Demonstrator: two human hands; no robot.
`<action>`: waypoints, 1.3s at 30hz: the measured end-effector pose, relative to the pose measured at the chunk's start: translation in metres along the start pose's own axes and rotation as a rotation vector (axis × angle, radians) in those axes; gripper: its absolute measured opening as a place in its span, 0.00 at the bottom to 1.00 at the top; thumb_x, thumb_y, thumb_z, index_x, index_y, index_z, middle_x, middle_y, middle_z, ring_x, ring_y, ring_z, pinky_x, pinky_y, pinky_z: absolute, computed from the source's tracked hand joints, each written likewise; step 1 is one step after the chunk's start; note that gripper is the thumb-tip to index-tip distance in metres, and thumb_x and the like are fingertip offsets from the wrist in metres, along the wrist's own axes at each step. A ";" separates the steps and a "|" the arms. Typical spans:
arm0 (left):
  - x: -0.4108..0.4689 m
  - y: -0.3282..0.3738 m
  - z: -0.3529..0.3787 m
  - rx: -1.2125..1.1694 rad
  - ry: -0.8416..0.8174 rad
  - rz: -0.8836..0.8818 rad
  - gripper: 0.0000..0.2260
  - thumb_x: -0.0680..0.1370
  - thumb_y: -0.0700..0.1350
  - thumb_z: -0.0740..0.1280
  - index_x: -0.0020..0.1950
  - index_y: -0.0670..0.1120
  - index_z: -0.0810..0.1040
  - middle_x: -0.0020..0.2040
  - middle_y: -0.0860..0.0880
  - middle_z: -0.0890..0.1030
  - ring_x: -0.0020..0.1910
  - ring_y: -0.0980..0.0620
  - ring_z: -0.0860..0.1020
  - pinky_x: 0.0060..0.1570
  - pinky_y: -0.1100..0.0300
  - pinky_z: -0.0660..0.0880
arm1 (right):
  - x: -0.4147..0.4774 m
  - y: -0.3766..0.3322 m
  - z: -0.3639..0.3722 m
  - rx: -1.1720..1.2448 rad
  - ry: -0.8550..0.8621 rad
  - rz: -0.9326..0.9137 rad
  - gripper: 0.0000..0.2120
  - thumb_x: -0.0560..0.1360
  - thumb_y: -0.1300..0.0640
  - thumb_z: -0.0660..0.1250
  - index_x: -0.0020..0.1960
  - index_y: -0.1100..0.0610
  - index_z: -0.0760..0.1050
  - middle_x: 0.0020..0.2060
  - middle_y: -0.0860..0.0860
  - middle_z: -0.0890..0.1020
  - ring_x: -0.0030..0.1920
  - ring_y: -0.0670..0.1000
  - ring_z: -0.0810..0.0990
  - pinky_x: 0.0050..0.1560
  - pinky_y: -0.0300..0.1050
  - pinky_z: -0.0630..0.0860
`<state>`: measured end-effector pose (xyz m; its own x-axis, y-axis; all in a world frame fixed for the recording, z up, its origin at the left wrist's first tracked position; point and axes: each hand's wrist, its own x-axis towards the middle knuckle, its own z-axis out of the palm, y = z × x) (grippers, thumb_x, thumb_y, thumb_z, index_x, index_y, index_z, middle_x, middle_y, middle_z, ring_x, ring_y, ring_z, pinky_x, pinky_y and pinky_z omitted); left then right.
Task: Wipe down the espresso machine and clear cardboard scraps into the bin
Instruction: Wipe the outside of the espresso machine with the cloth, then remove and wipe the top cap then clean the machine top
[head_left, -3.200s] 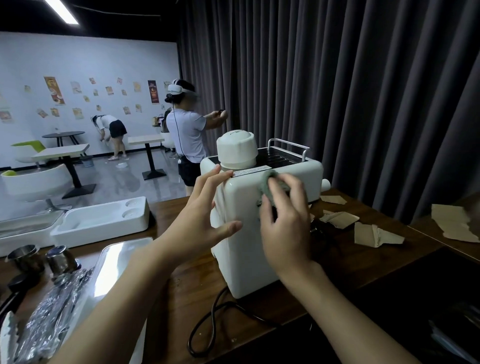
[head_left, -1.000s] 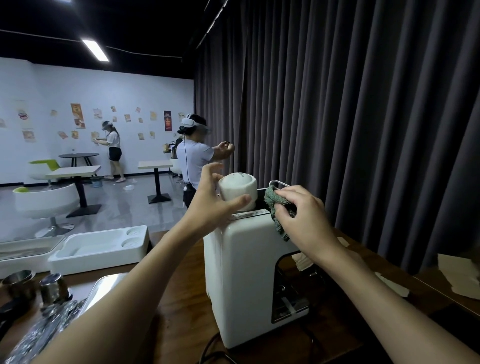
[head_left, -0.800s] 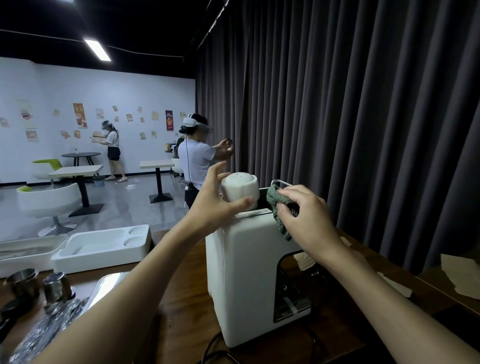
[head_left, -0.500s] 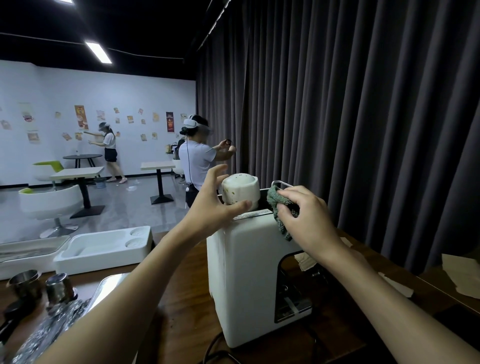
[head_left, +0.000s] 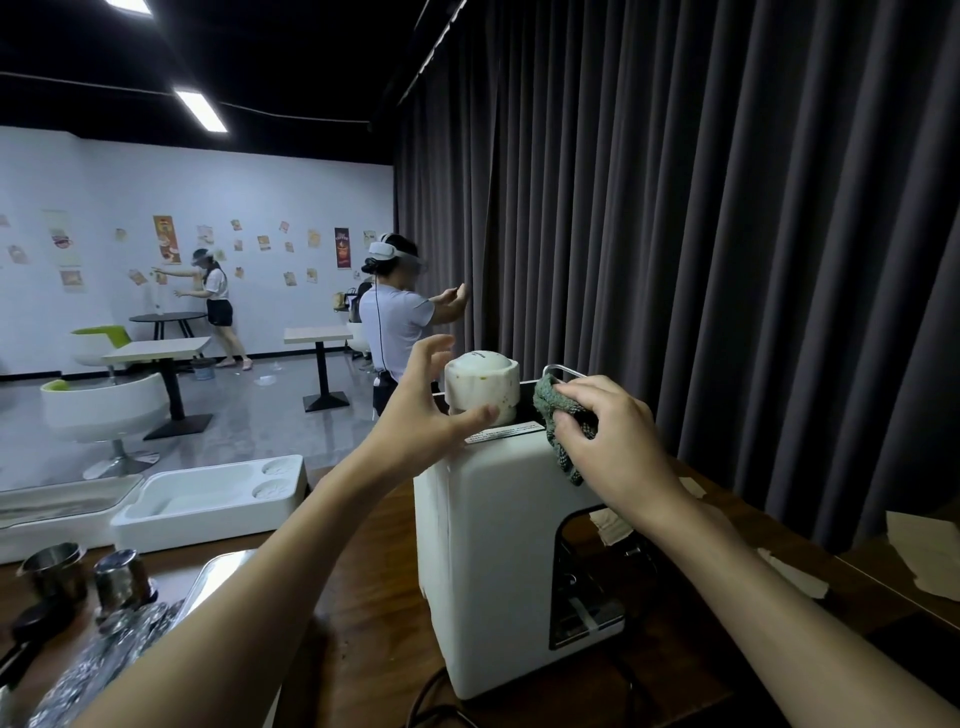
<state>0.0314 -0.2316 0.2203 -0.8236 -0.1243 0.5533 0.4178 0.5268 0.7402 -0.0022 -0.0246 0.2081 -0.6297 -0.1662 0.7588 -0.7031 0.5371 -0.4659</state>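
Two bare hands reach out over one white espresso machine (head_left: 498, 561), which stands upright near the middle of a dark wooden worktop (head_left: 363, 639). On the left, the left hand (head_left: 421, 421) is spread wide, its thumb touching the base of a round white knob (head_left: 482, 387) on top of the machine and its fingers raised beside that knob, holding nothing. On the right, the right hand (head_left: 608, 441) is closed around one bunched green cloth (head_left: 558, 421), pressing it against the machine's top right corner, just below a metal rail (head_left: 563, 370). A dark cable (head_left: 431, 691) trails from the machine's near base. At least three torn cardboard scraps (head_left: 795, 571) lie on the worktop to the right of the machine, near a dark curtain (head_left: 727, 234). To the left sit one white moulded tray (head_left: 208, 504), two small metal cups (head_left: 88, 571) and crumpled foil (head_left: 104, 665) at the near left edge. Far back in the room, two people wearing headsets stand among small tables and white chairs, in front of a white wall dotted with posters.
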 end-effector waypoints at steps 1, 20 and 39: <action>0.000 0.000 0.000 -0.003 -0.001 0.002 0.35 0.72 0.44 0.78 0.73 0.52 0.63 0.70 0.48 0.73 0.70 0.53 0.71 0.50 0.82 0.65 | 0.000 0.000 0.000 -0.001 0.002 -0.001 0.14 0.75 0.62 0.68 0.60 0.59 0.80 0.57 0.50 0.81 0.59 0.49 0.78 0.61 0.42 0.72; 0.007 0.008 0.000 -0.053 -0.036 -0.055 0.32 0.74 0.45 0.76 0.73 0.51 0.64 0.63 0.45 0.78 0.59 0.46 0.80 0.57 0.45 0.80 | 0.000 0.002 0.001 0.013 -0.001 -0.003 0.15 0.75 0.61 0.68 0.60 0.59 0.80 0.58 0.50 0.81 0.60 0.50 0.78 0.63 0.50 0.73; -0.010 0.059 0.014 -0.290 0.159 0.057 0.28 0.70 0.41 0.79 0.64 0.51 0.68 0.59 0.45 0.79 0.54 0.47 0.82 0.40 0.59 0.82 | -0.007 0.000 -0.033 0.445 0.050 0.198 0.16 0.75 0.64 0.70 0.62 0.55 0.78 0.54 0.48 0.82 0.54 0.44 0.81 0.55 0.39 0.79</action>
<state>0.0589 -0.1874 0.2529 -0.7354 -0.2431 0.6325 0.5717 0.2787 0.7717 0.0131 0.0038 0.2172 -0.7565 -0.0510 0.6520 -0.6514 0.1473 -0.7443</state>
